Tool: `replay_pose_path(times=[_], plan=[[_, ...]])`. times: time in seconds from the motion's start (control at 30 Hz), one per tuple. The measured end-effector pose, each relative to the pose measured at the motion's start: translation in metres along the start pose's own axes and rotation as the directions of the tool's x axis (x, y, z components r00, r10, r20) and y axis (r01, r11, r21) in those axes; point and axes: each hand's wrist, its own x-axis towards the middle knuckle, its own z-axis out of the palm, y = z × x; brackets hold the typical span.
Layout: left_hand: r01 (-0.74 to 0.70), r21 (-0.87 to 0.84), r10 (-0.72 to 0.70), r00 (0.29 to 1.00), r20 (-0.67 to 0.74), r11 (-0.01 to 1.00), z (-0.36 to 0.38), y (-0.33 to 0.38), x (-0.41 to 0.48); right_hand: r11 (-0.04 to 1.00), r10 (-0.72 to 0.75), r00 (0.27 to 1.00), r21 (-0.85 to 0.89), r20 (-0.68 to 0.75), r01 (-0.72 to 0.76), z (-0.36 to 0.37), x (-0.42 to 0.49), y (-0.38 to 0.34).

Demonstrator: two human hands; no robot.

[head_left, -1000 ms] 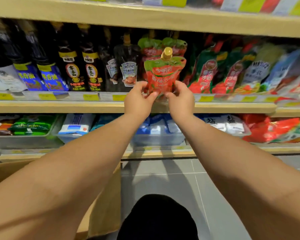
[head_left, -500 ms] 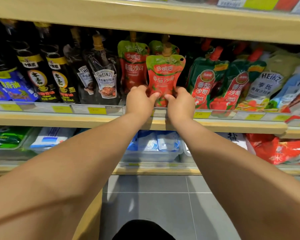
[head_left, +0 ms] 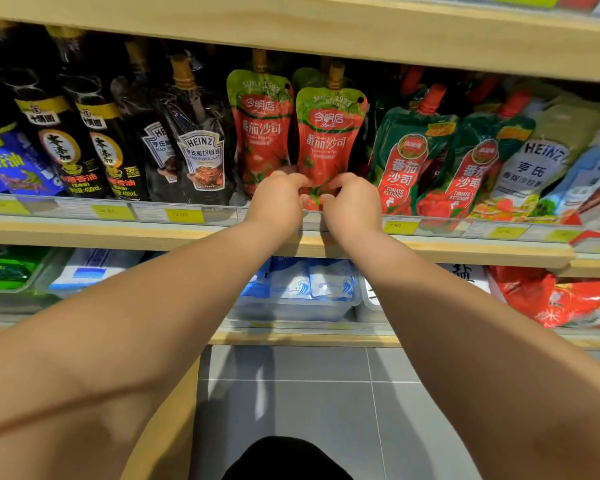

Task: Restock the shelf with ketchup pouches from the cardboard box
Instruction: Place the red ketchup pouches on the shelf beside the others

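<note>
Slid a bit deeper now: the glossy, waisted ketchup pouch (head_left: 328, 140) stands upright on the wooden shelf (head_left: 118, 233), one twin (head_left: 260, 133) at its 9 o'clock, two green pouches (head_left: 406, 157) at 3. Both the left hand (head_left: 278, 202) and right hand (head_left: 352, 206) pinch its bottom corners.

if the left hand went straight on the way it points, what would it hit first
Probably the neighbouring ketchup pouch standing just beyond the left hand, left of the held pouch; depth is hard to judge.

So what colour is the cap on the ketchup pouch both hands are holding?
Gold-brown cap, above a green-topped red ketchup pouch; head view.
</note>
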Motion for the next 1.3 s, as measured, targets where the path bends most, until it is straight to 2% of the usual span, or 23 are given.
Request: replay_pose_path(times=[0.17,0.3,0.4,0.5,0.6,0.67,0.8,1.03,1.2,1.3], plan=[[-0.023,0.035,0.019,0.995,0.1,0.999,-0.002,0.005,0.011,0.997,0.079,0.993,-0.001,0.091,-0.079,-0.004,0.008,-0.009],[-0.034,0.091,0.019,0.986,0.163,0.995,0.001,0.004,0.016,0.992,0.126,0.986,0.016,0.109,-0.128,-0.004,0.012,-0.012],[-0.042,0.04,0.039,0.997,0.071,0.998,-0.001,0.001,0.01,0.993,0.112,0.987,0.036,0.113,-0.117,-0.003,0.007,-0.011],[-0.047,-0.097,0.044,0.998,-0.035,0.994,-0.008,-0.005,-0.006,0.993,0.067,0.997,0.09,0.05,-0.072,-0.001,-0.006,-0.014],[-0.092,-0.178,0.065,0.986,-0.153,0.98,-0.022,-0.019,-0.033,0.985,-0.054,0.994,0.155,-0.093,0.068,0.002,-0.032,-0.028],[-0.076,-0.209,0.035,0.98,-0.197,0.975,-0.034,-0.036,-0.055,0.971,-0.145,0.984,0.174,-0.107,0.162,0.008,-0.057,-0.044],[0.06,-0.235,-0.103,0.979,-0.175,0.97,-0.055,-0.085,-0.106,0.964,-0.221,0.975,0.152,-0.003,0.219,0.029,-0.103,-0.077],[0.296,-0.193,-0.316,0.945,-0.086,0.936,-0.1,-0.209,-0.229,0.966,-0.252,0.933,0.124,0.256,0.227,0.097,-0.202,-0.15],[0.459,-0.148,-0.465,0.885,-0.008,0.876,-0.125,-0.29,-0.305,0.986,-0.156,0.9,0.122,0.407,0.116,0.164,-0.263,-0.19],[0.557,-0.144,-0.558,0.829,0.032,0.818,-0.13,-0.338,-0.347,0.996,-0.029,0.859,0.084,0.512,-0.017,0.213,-0.297,-0.203]])
